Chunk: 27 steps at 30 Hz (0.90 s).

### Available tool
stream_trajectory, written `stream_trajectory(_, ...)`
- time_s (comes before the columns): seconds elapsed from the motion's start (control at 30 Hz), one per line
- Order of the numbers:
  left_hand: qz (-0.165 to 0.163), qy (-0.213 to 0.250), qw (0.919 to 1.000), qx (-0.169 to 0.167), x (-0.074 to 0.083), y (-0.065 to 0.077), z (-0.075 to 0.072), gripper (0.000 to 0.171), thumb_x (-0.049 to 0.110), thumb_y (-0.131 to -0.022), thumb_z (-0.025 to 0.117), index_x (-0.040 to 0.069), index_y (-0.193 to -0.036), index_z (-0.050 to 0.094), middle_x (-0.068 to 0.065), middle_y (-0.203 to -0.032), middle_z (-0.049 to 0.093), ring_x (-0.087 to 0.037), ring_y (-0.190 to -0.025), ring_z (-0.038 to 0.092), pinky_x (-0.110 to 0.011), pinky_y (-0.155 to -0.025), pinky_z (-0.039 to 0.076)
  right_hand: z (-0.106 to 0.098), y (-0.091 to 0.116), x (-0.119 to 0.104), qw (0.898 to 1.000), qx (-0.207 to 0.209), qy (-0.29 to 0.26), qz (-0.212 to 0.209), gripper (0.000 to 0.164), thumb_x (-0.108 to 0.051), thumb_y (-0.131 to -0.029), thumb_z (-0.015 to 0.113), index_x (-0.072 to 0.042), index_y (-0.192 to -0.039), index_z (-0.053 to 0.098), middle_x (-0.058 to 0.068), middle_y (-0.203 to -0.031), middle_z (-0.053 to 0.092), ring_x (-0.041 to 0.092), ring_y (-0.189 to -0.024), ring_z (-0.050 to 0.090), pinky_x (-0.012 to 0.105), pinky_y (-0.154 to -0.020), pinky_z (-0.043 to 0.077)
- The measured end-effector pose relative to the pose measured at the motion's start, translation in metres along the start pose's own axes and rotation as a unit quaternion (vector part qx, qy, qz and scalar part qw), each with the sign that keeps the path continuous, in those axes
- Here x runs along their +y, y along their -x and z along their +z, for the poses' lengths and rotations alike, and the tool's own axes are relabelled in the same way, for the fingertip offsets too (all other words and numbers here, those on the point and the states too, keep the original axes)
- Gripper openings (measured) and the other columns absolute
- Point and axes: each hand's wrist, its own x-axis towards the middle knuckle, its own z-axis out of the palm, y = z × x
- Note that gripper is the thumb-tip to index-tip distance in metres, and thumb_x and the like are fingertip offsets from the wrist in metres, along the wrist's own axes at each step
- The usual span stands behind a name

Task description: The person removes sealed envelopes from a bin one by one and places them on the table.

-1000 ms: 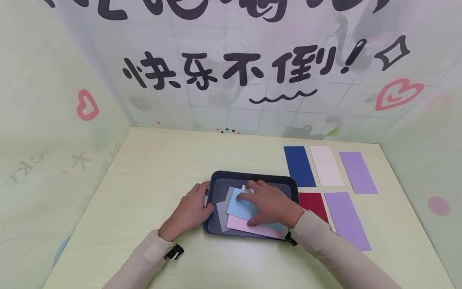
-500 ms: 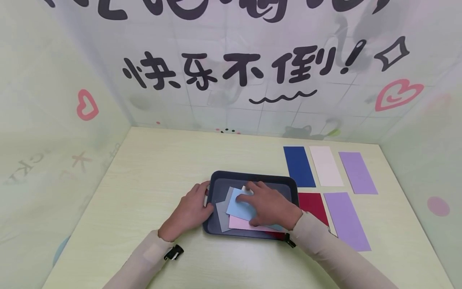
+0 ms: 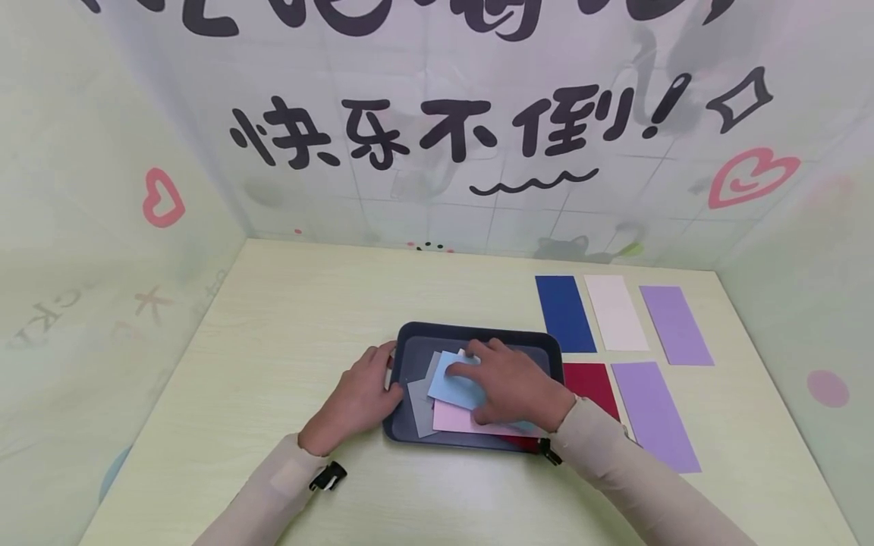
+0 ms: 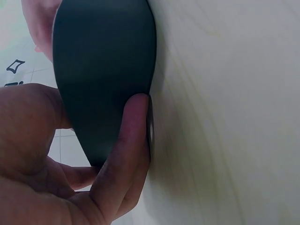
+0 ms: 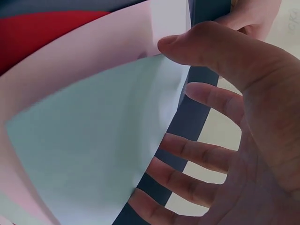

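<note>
A dark tray [image 3: 478,332] lies on the table with coloured paper pieces in it. My left hand [image 3: 362,394] grips its left end; in the left wrist view the thumb and fingers close round the tray wall [image 4: 103,79]. Inside the tray, my right hand [image 3: 515,383] holds a light blue sheet [image 5: 93,136] and a pink sheet [image 5: 103,47] by their edges, thumb on one side and fingertips on the other. The sheets bow slightly. A red sheet [image 3: 522,442] shows beneath them, and grey pieces [image 3: 421,406] stick out at the left.
Right of the tray, paper strips lie flat in two rows: dark blue [image 3: 567,315], pale pink [image 3: 617,312] and lilac [image 3: 676,326] behind, red [image 3: 594,383] and another lilac strip [image 3: 655,417] in front. A printed curtain [image 3: 410,205] stands at the table's back edge.
The pink sheet has shifted up toward the light blue one, uncovering the red sheet at the tray's near right corner. My left hand keeps its place on the tray.
</note>
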Motion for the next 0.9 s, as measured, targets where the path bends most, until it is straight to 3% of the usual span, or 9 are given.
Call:
stream_trajectory(0.4, 0.006, -0.003, 1.0, 0.004, -0.001, 0.0, 0.001, 0.061, 0.013, -0.084, 0.062, 0.0, -0.141, 0.045, -0.005, -0.106, 0.054, -0.017, -0.077, 0.052, -0.033, -0.065, 0.045, -0.009, 0.007, 0.008, 0.999, 0.027, 0.033, 0.012, 0.059, -0.049, -0.076, 0.074, -0.037, -0.132, 0.061, 0.006, -0.135, 0.049, 0.026, -0.115, 0.047, 0.044, -0.082, 0.049)
stream_trajectory(0.9, 0.005, 0.002, 1.0, -0.001, -0.002, -0.001, 0.001, 0.062, 0.013, -0.084, 0.062, -0.002, -0.142, 0.044, -0.008, -0.107, 0.054, -0.017, -0.076, 0.052, -0.031, -0.064, 0.045, -0.019, 0.029, 0.028, 0.997, 0.045, 0.025, 0.061, 0.057, -0.045, -0.076, 0.075, -0.036, -0.13, 0.061, 0.008, -0.136, 0.048, 0.029, -0.114, 0.046, 0.046, -0.078, 0.051)
